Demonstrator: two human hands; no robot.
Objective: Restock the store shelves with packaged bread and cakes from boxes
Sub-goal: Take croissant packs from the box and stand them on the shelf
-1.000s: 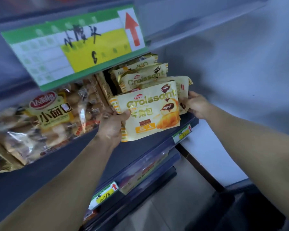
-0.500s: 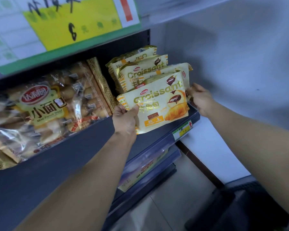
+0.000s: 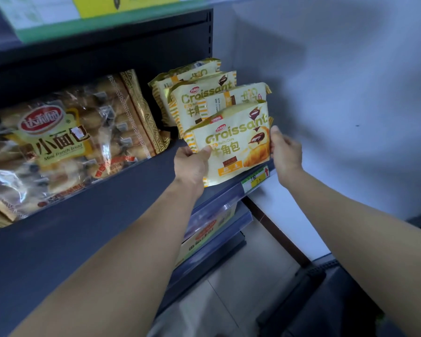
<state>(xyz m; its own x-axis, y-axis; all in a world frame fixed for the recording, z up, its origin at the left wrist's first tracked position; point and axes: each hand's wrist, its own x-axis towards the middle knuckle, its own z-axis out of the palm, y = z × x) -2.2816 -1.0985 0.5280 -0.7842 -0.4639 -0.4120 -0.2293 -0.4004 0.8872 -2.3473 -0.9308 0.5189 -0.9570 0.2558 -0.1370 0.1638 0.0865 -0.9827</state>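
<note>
A cream and yellow croissant pack (image 3: 231,147) stands at the front of the dark shelf (image 3: 122,190), near its right end. My left hand (image 3: 192,164) grips its lower left edge, thumb on the front. My right hand (image 3: 283,152) holds its right edge. Behind it stand several more croissant packs (image 3: 197,93) in a row, leaning back. To the left lies a large clear bag of mini French bread (image 3: 58,142).
A grey wall (image 3: 350,93) closes the shelf's right side. A yellow price tag (image 3: 257,177) sits on the shelf's front rail. Lower shelves (image 3: 212,229) hold more packs. A green and yellow sign (image 3: 83,10) hangs from the shelf above. Below is tiled floor (image 3: 229,300).
The view has dropped and moved closer to the shelf. Both hands have shifted the front croissant pack slightly right and back against the row; the right hand now holds its right edge.
</note>
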